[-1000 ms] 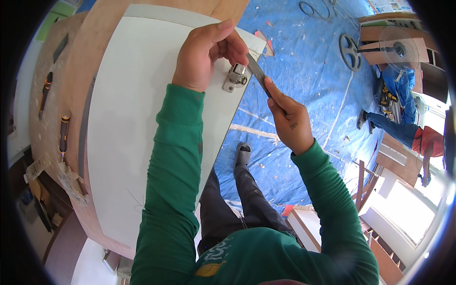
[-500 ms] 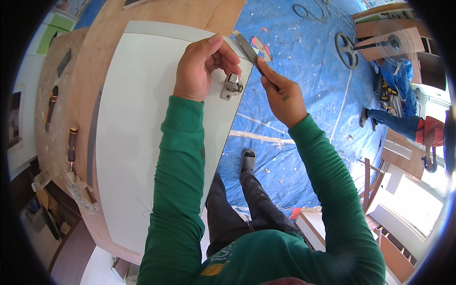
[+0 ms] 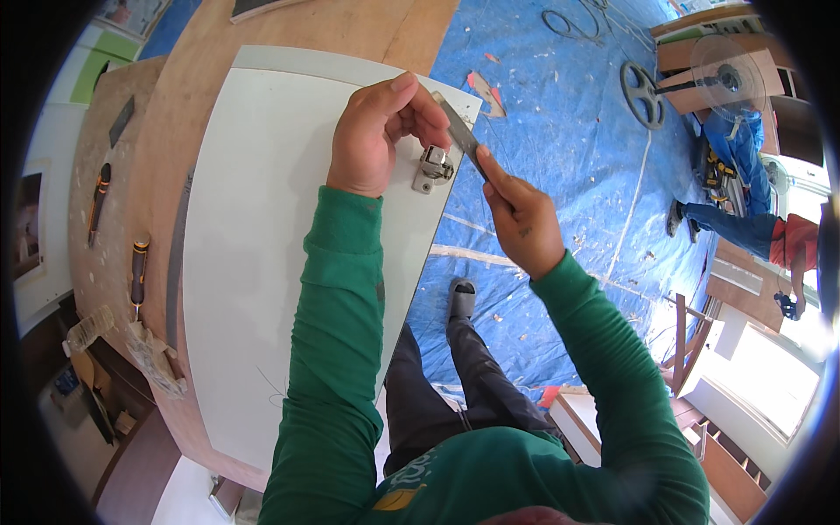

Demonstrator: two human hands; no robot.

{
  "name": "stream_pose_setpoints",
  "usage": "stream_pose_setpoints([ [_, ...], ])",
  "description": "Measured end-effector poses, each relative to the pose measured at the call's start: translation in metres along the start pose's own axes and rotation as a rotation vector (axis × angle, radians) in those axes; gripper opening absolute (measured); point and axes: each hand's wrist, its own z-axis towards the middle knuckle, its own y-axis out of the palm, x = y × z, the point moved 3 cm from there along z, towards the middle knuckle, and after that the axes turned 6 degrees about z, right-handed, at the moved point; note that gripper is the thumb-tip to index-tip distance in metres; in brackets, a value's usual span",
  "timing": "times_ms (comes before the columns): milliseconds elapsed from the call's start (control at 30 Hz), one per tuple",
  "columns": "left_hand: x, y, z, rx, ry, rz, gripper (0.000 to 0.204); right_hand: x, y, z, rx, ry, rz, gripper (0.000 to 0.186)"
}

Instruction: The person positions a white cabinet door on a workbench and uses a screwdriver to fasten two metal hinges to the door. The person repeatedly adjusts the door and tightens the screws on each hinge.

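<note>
A white cabinet door panel (image 3: 254, 192) lies flat under my left forearm. A metal concealed hinge (image 3: 433, 169) is mounted near its right edge. My left hand (image 3: 372, 136) rests on its side upon the panel beside the hinge, fingers loosely curved and thumb apart, with nothing seen in it. My right hand (image 3: 525, 214) grips a flat grey file-like tool (image 3: 462, 127), forefinger stretched along it. The blade lies tilted at the door's right edge, just above the hinge, and its upper end is over the panel corner. My left fingertips are close to the blade; contact is unclear.
A plywood table (image 3: 367, 35) bears the door. To the left lie screwdrivers (image 3: 138, 271) and a dark flat blade (image 3: 122, 121). Blue sheeting (image 3: 542, 114) covers the floor. A fan (image 3: 726, 79) stands far right, near another person (image 3: 744, 227). Boards lean at lower right.
My right hand has brought the tool down and inward, so the blade now overlaps the panel edge near my left fingertips. The view has shifted slightly; my left hand stays beside the hinge.
</note>
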Motion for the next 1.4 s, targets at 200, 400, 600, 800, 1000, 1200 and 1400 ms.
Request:
stream_pose_setpoints([
  [200,0.000,0.003,0.003,-0.011,0.003,-0.019,0.058,0.014,-0.004,0.040,0.212,-0.041,0.191,0.048],
  [400,-0.001,0.002,0.002,0.005,0.031,-0.046,0.056,0.012,0.008,0.072,0.214,0.250,0.336,0.073],
  [600,-0.001,0.000,0.002,0.001,0.026,-0.041,0.055,0.028,0.018,0.035,0.137,0.450,0.475,0.074],
  [800,0.000,0.004,0.003,-0.003,0.024,-0.033,0.055,0.013,0.000,0.019,0.164,0.402,0.612,0.059],
  [1000,0.002,0.002,0.000,-0.027,0.031,0.044,0.059,-0.013,-0.006,-0.019,-0.021,0.203,0.190,0.057],
  [1200,0.002,0.003,0.001,-0.024,0.029,0.056,0.060,-0.020,0.005,-0.048,-0.058,0.262,0.200,0.055],
  [1400,-0.009,-0.009,0.003,-0.101,0.007,-0.112,0.047,-0.020,0.016,-0.036,-0.020,0.182,0.137,0.053],
])
